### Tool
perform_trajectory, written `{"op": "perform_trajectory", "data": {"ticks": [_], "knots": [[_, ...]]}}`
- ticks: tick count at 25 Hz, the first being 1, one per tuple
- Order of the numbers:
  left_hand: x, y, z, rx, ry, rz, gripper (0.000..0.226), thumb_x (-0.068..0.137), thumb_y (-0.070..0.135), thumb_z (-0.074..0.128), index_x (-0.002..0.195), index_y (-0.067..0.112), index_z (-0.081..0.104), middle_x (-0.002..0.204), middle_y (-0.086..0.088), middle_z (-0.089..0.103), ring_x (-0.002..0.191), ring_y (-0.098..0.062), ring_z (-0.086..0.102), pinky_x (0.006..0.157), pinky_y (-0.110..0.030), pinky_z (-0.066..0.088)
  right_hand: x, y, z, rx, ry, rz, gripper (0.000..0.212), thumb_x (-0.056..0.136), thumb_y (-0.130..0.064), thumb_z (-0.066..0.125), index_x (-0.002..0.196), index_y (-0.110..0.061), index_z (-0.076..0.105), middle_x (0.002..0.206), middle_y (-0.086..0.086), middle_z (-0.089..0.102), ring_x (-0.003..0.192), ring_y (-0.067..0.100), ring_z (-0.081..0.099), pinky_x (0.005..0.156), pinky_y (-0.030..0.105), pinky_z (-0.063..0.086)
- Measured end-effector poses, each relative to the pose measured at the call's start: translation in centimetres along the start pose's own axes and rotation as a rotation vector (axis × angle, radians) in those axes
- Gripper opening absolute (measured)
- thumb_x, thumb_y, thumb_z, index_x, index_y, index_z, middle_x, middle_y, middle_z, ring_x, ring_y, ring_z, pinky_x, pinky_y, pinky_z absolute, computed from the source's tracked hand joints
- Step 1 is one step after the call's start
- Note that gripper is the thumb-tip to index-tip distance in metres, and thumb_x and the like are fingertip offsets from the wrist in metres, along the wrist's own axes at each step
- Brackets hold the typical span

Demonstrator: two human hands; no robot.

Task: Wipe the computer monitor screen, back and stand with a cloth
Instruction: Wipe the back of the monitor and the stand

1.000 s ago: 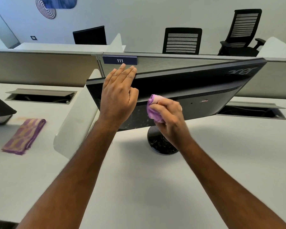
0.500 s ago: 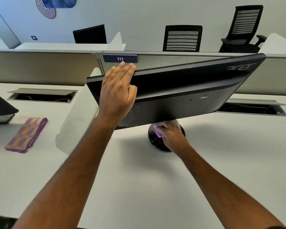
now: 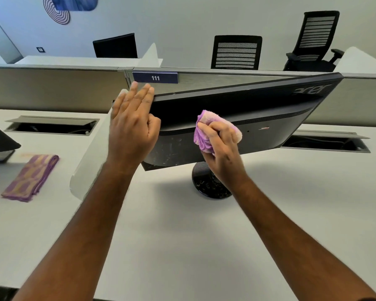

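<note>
A: Which step is in hand here?

B: The back, I'd judge. The monitor (image 3: 248, 118) is standing on the counter (image 3: 182, 246) toward its far edge, turned so its dark rear panel is facing the person. The right hand (image 3: 220, 148) is curling tight around a bunched purple cloth (image 3: 206, 131) and pressing it against the lower grey band of that panel.

A: And the other hand?

B: The left hand (image 3: 135, 124) is lying flat and open, fingers (image 3: 139, 92) together and reaching over the top edge near the monitor's left corner. It is gripping nothing; it seems to be steadying the panel.

A: Is the stand being touched?

B: No. The round black stand (image 3: 204, 183) is sitting below the panel, partly hidden behind the right wrist, and the cloth is clear above it.

A: How far along is the job?

B: Hard to say. Specks are showing on the lower left of the panel and on the stand, so both look unfinished. The screen side is facing away, so I cannot tell its state.

A: What is the next move calling for?

B: Probably sweeping the cloth sideways along the panel with even pressure, while the left hand is bracing the top so the monitor isn't tipping or swivelling.

A: Anything else nearby?

B: A folded striped cloth (image 3: 30, 177) is lying near the counter's left edge, well apart from the work.
</note>
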State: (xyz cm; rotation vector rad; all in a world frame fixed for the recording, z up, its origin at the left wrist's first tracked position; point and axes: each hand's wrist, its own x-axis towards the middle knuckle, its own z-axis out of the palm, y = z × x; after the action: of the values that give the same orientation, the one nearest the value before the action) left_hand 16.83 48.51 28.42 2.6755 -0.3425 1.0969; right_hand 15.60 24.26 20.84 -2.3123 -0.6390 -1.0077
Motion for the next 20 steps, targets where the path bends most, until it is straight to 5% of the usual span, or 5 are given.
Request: {"op": "perform_trajectory", "data": {"ticks": [6,9,13,17,20], "knots": [[-1.6,-2.2,-0.5,-0.013,0.004,-0.073,0.063,0.096,0.019,0.039,0.158,0.018,0.044,0.164,0.000,0.043,0.158,-0.018,0.027,0.129,-0.047,0.019,-2.6,0.7,4.2,0.040,-0.279,-0.149,0.054,0.088,0.005,0.067,0.140,-0.006,0.057,0.139,0.011,0.055,0.126,0.028,0.053,0.113,0.037,0.041],[-1.5,-1.8,-0.5,-0.019,0.015,-0.053,0.063,0.096,0.017,0.040,0.158,0.017,0.045,0.163,0.000,0.044,0.157,-0.018,0.029,0.128,-0.047,0.020,-5.7,1.7,6.8,-0.031,-0.550,-0.123,0.071,0.079,0.012,0.070,0.144,-0.014,0.055,0.142,0.005,0.053,0.124,0.026,0.054,0.110,0.038,0.044],[-1.8,-1.6,-0.7,-0.030,0.011,-0.051,0.062,0.096,0.018,0.039,0.157,0.017,0.046,0.163,0.001,0.044,0.157,-0.019,0.030,0.128,-0.046,0.021,-7.0,3.1,6.8,-0.035,-0.696,0.033,0.057,0.081,0.007,0.060,0.133,-0.016,0.064,0.129,0.004,0.060,0.116,0.031,0.057,0.104,0.040,0.045],[-2.0,-1.8,-0.8,-0.023,0.014,-0.034,0.062,0.096,0.018,0.039,0.158,0.016,0.045,0.164,0.000,0.043,0.157,-0.019,0.030,0.129,-0.043,0.019,-3.5,0.5,2.9,0.193,-0.672,0.036,0.040,0.086,-0.007,0.070,0.126,-0.012,0.067,0.118,0.003,0.060,0.106,0.020,0.054,0.094,0.038,0.051],[-2.0,-2.0,-0.9,-0.039,0.018,-0.011,0.062,0.096,0.016,0.039,0.158,0.014,0.044,0.165,-0.002,0.040,0.158,-0.020,0.028,0.130,-0.040,0.017,-0.4,-2.7,-1.6,0.251,-0.253,-0.111,0.034,0.082,-0.007,0.080,0.115,-0.004,0.071,0.113,0.009,0.061,0.104,0.027,0.057,0.091,0.033,0.049]]}}
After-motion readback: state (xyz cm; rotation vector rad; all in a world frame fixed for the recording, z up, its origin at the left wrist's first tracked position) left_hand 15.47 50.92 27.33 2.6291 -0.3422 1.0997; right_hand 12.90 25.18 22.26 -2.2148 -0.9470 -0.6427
